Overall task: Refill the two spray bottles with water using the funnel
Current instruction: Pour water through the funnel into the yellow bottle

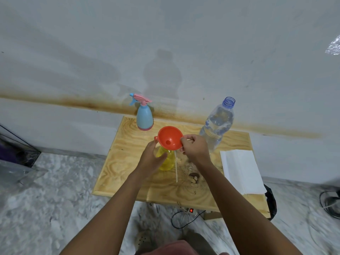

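One blue spray bottle (pixel 145 117) on plywood table (pixel 128 162) — rust-stained wall (pixel 73 103) behind.

Single head-worn, wide-angle view, angled forward and down over a low table.

The camera looked from above the person's own forearms (pixel 114 208), which ran up from the bottom edge to the left hand (pixel 150 159) and right hand (pixel 195 148) near mid-frame, beside the orange funnel (pixel 170 138) and yellow bottle (pixel 166 161). It faced a stained wall (pixel 165 43) that filled the upper half. The wooden table (pixel 128 162) lay close below, seen nearly whole, with marble floor (pixel 55 190) in the lower corners. Lines bowed toward the edges.
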A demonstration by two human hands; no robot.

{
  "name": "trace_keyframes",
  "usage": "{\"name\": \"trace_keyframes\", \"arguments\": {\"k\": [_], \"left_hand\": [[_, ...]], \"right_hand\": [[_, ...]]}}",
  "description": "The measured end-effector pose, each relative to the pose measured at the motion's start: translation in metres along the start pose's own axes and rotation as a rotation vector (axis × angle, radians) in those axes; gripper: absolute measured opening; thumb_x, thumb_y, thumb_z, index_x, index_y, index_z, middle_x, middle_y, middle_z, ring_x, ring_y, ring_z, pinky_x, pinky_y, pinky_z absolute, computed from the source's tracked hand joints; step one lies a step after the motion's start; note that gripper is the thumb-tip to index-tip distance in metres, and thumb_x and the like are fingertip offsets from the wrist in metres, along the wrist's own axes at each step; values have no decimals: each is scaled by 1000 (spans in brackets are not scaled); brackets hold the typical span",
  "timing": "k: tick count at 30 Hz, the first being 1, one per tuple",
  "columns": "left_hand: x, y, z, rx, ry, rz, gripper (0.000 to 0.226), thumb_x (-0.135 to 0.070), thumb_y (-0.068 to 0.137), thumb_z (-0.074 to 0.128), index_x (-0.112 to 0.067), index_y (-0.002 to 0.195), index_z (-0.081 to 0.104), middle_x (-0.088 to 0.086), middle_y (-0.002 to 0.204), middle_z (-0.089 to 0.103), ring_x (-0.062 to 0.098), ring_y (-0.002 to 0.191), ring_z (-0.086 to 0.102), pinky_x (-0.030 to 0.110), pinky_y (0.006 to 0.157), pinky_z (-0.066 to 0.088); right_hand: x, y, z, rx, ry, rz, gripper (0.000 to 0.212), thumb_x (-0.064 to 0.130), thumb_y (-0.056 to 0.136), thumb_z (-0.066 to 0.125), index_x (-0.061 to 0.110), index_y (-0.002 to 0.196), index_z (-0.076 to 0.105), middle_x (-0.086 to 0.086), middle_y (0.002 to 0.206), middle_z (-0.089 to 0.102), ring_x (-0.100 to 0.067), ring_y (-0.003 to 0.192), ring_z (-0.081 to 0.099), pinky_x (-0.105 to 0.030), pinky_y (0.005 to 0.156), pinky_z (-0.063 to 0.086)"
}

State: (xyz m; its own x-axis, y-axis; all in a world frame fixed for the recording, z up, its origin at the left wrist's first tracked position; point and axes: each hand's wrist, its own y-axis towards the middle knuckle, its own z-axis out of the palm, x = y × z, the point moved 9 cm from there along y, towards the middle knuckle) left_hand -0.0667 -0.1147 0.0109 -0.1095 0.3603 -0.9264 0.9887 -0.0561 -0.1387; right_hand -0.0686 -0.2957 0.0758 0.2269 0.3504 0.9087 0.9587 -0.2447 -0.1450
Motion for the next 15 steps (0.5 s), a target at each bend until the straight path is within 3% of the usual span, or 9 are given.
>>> {"name": "trace_keyframes", "arguments": {"k": [4, 8, 15], "left_hand": [[2, 2, 7, -37, -2, -34, 36, -29, 87, 74, -24, 122, 63, -2, 123, 64, 12, 114, 55, 20, 81, 40], [3, 3, 5, -96, 87, -8, 41, -35, 85, 76, -15, 120, 67, 4, 119, 68, 20, 111, 61, 25, 82, 41], [7, 4, 5, -79, 117, -12, 51, -34, 86, 75, -15, 131, 61, 5, 129, 64, 18, 118, 58, 24, 88, 40]], "right_hand": [[1, -2, 0, -3, 13, -13, 9, 17, 93, 63, 12, 87, 67, -4, 64, 70, -6, 55, 67, -31, 63, 58], [-3, -1, -1, 6, 11, 1, 12, 17, 92, 62, 8, 89, 69, -8, 68, 72, -13, 60, 70, -38, 68, 59], [-4, -9, -19, 40, 132, -45, 7, 13, 95, 63, 9, 96, 68, -5, 72, 72, -12, 62, 70, -28, 59, 60]]}}
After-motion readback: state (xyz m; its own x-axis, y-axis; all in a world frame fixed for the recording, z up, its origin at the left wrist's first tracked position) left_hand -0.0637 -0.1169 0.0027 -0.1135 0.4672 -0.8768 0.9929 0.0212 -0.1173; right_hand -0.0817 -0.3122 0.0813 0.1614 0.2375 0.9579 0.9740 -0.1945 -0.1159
